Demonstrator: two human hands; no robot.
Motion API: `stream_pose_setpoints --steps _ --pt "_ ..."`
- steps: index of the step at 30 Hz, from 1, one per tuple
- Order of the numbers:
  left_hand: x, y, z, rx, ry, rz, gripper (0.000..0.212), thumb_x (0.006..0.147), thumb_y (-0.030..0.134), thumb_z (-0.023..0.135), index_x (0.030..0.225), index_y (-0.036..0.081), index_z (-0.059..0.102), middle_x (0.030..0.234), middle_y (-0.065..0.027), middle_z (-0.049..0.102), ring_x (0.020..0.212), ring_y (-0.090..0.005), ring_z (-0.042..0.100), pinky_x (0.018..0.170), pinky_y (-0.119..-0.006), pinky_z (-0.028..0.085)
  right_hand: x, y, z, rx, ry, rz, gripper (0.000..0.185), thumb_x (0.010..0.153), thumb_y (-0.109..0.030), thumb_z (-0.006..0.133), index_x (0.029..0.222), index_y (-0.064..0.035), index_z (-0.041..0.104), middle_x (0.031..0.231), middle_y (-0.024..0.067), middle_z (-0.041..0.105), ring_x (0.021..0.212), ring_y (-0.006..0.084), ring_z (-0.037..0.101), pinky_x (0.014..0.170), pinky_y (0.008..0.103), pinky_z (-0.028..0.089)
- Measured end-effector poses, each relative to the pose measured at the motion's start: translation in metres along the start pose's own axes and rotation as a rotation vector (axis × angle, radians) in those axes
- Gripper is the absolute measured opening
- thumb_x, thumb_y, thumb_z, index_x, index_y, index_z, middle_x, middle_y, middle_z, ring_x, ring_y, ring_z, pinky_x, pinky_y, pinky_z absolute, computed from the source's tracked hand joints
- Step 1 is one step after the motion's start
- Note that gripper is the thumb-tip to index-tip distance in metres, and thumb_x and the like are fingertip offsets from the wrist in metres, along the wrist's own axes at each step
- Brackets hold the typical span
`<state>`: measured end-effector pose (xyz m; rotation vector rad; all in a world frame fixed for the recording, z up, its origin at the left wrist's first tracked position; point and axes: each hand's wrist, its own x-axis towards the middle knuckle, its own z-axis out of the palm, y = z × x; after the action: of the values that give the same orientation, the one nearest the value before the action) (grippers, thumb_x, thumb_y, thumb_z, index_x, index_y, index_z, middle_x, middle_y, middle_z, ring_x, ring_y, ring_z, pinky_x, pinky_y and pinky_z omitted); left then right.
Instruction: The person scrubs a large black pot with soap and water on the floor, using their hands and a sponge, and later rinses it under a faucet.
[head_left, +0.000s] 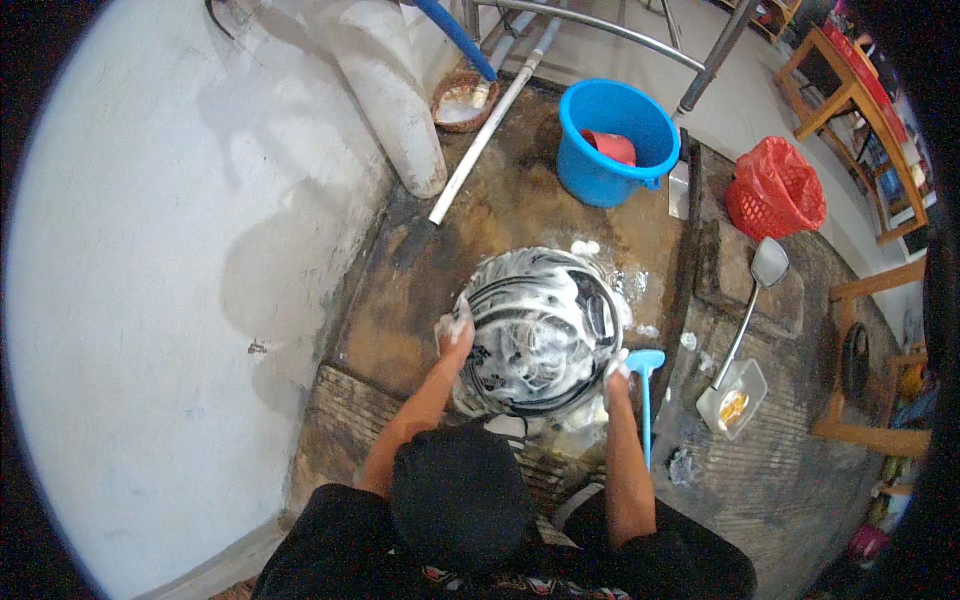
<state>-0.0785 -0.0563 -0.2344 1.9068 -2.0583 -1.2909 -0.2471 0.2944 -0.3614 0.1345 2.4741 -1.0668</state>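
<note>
A large round dark wok, thickly streaked with white lather, sits on the wet floor in front of me. My left hand, coated in suds, grips its left edge. On the opposite side my right hand, also soapy, holds the right edge. Close beside that hand lies a light blue long-handled tool with a flat head. Farther right, a long metal wok spatula rests with its handle end in a clear plastic tub, which also contains something foamy and yellow.
Beyond the wok stands a blue bucket holding a red dipper. A red bag-lined basket is at right. A white pipe, blue hose and small basket are at the back. A wall bounds the left.
</note>
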Motion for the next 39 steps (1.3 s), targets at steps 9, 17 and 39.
stream_pose_setpoints --steps 9,17,39 --pt "0.041 0.020 0.004 -0.012 -0.059 0.040 0.063 0.097 0.054 0.052 0.110 -0.005 0.070 0.126 -0.0277 0.064 0.118 -0.0430 0.060 0.103 -0.048 0.046 0.001 -0.008 0.018 0.182 0.166 -0.056 0.073 0.103 -0.064 0.034 0.101 -0.0005 0.070 0.087 0.0245 0.067 0.083 0.0353 0.062 0.078 0.0488 0.048" --pt "0.074 -0.024 -0.007 -0.039 0.045 0.048 0.059 0.085 0.048 0.070 0.122 0.001 0.066 0.121 -0.0209 0.068 0.115 -0.0387 0.063 0.100 -0.044 0.048 -0.002 -0.008 0.058 0.439 -0.105 0.195 0.064 0.101 -0.063 0.045 0.124 -0.0076 0.067 0.116 0.0104 0.066 0.108 0.0212 0.057 0.096 0.0347 0.044" --pt "0.247 0.009 -0.008 -0.510 -0.406 -0.015 0.092 0.088 0.081 0.044 0.147 0.010 0.048 0.143 -0.0151 0.052 0.131 -0.0320 0.049 0.111 -0.049 0.038 0.020 -0.130 0.073 1.179 -0.212 0.224 0.056 0.103 -0.053 0.047 0.138 -0.0100 0.056 0.124 0.0063 0.067 0.112 0.0264 0.065 0.097 0.0403 0.053"
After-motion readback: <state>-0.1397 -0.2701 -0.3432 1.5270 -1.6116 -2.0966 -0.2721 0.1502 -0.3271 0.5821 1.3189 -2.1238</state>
